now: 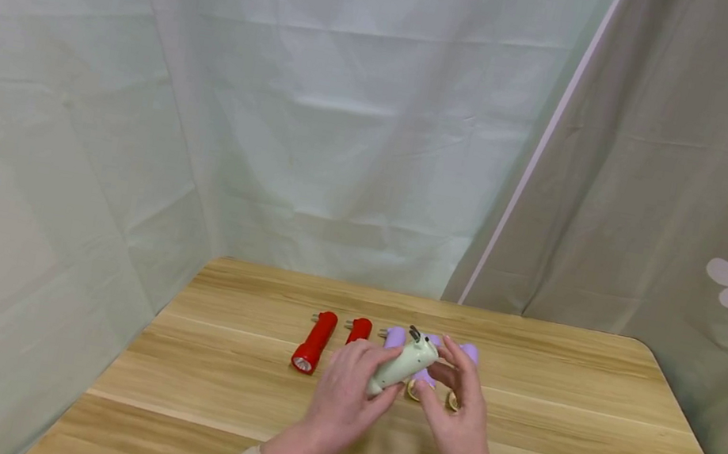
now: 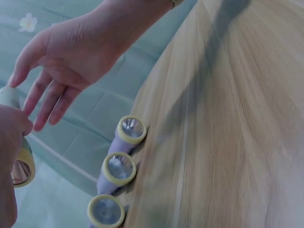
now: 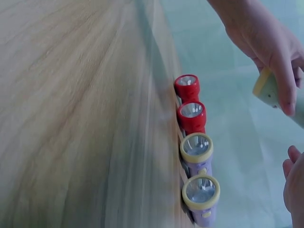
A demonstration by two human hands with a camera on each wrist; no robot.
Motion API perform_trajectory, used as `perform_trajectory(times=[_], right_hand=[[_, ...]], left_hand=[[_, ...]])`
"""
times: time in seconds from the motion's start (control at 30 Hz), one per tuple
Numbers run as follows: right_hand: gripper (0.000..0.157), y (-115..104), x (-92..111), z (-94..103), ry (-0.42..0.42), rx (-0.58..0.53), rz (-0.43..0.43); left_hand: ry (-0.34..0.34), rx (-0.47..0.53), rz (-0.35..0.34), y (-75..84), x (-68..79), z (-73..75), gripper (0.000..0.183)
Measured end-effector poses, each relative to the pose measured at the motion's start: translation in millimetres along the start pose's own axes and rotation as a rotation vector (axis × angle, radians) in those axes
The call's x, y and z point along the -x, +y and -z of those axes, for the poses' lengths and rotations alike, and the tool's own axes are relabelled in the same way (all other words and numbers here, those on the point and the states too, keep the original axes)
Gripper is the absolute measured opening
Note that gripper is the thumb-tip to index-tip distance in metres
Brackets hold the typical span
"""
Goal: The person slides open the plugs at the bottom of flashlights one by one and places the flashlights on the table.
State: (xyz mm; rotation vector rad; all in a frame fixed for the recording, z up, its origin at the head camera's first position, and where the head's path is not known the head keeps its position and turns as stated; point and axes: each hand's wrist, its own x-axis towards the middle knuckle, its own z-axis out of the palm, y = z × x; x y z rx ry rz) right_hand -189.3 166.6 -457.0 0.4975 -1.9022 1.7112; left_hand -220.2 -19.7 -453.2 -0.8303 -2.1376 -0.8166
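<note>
My left hand (image 1: 342, 392) grips a pale green flashlight (image 1: 409, 362) above the table, tilted with its two-pronged plug pointing up and away. Its yellow-rimmed lens end shows below the left fingers in the left wrist view. Beside the plug end is my right hand (image 1: 460, 420), its fingers extended and spread. In the left wrist view, one right fingertip meets the end of the green flashlight (image 2: 9, 96). Behind the hands, a red flashlight (image 1: 315, 341) lies at the left of a row, followed by another red flashlight (image 1: 359, 330) and three purple flashlights (image 1: 394, 337), partly hidden by the hands.
The flashlights lie on a wood-grain table (image 1: 221, 388), lens ends toward me. Pale curtains (image 1: 364, 139) hang behind and at the left of the table. A grey curtain (image 1: 627, 207) with flower prints hangs at the right.
</note>
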Motion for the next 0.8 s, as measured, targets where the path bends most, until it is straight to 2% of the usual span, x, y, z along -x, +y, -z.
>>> perform_trajectory(times=[0.27, 0.4, 0.6, 0.73, 0.8], right_hand=[[0.069, 0, -4, 16.6, -0.014, 0.068, 0.023], [0.068, 1, -6, 26.6, -0.009, 0.124, 0.014], [0.072, 5, -8, 47.8, -0.019, 0.253, 0.047], [0.076, 8, -7, 66.3, -0.02, 0.354, 0.092], [0.077, 10, -4, 76.0, -0.021, 0.397, 0.085]], left_hand=[[-0.008, -0.02, 0.1, -9.7, 0.4, 11.6, 0.055], [-0.012, -0.039, 0.126, -15.1, 0.5, 18.5, 0.056], [0.001, -0.052, 0.149, -26.2, 1.7, 28.0, 0.056], [0.006, -0.053, 0.184, -35.2, 4.7, 36.0, 0.056], [0.002, -0.063, 0.204, -39.7, 6.1, 40.9, 0.057]])
